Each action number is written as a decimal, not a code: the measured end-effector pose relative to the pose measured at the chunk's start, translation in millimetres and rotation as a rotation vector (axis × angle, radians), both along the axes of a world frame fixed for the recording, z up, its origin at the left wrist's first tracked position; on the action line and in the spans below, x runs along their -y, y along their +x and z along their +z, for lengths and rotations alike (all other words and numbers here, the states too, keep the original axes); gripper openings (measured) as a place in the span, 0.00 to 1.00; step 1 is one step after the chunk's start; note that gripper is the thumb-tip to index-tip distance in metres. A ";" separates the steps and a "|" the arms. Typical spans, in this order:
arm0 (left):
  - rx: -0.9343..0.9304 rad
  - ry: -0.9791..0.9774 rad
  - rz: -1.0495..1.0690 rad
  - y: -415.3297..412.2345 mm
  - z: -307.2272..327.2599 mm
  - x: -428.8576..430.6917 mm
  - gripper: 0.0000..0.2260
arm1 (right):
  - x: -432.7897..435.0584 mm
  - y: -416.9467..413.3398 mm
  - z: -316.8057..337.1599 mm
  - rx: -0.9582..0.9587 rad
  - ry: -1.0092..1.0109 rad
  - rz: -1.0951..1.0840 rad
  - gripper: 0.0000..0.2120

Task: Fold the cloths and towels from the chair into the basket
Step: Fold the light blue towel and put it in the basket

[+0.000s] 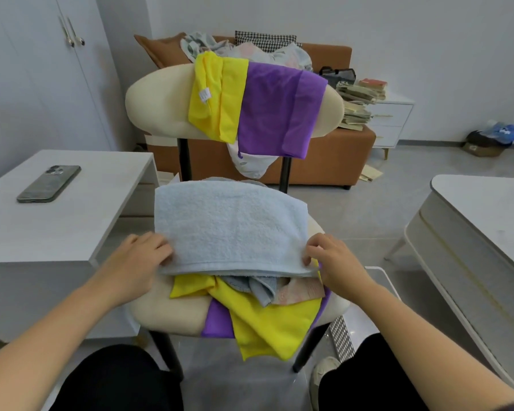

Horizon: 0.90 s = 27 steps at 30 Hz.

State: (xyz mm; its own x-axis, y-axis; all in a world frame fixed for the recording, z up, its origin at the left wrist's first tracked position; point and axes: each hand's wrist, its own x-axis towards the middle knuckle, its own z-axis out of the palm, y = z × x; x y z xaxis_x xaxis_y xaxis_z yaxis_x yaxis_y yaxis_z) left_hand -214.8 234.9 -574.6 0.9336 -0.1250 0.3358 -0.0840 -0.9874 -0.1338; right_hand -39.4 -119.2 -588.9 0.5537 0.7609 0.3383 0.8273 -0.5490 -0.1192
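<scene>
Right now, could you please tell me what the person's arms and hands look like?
Both are bare. The left hand and right hand show no gloves, rings or watch, and the forearms are uncovered, with no sleeve over them.

The towel (229, 223) is pale blue terry cloth with a looped pile, rough and matt. The yellow cloth (264, 321) on the seat and the purple cloth (276, 111) on the backrest are thin, smooth-woven fabric, largely matt. The chair (158, 102) padding is cream upholstery, matt and fine-textured; its frame (185, 155) is black with a matt finish. The basket (341, 336) wall is white perforated sheet, and it cannot be told whether it is metal or plastic. The phone (49, 183) back is glossy. The side table (57, 232) top is white, matt and faintly grained. The floor (368, 209) tiles are grey with a low sheen.
</scene>
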 end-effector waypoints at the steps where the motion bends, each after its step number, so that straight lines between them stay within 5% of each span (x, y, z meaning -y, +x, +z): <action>1: 0.056 -0.050 -0.007 2.7 7.7 2.3 0.08 | 0.1 4.3 3.9 0.000 0.047 -0.012 0.17; 6: 0.297 -0.277 0.002 43.1 35.6 43.7 0.17 | -37.8 7.9 29.9 -0.047 0.381 -0.084 0.24; 15: 0.006 -0.221 0.224 118.0 6.9 73.3 0.32 | -136.1 -0.4 11.5 -0.179 0.065 -0.160 0.35; 27: -0.003 -0.548 0.499 103.3 -20.4 51.4 0.26 | -142.7 -6.8 -8.1 -0.168 0.061 -0.310 0.39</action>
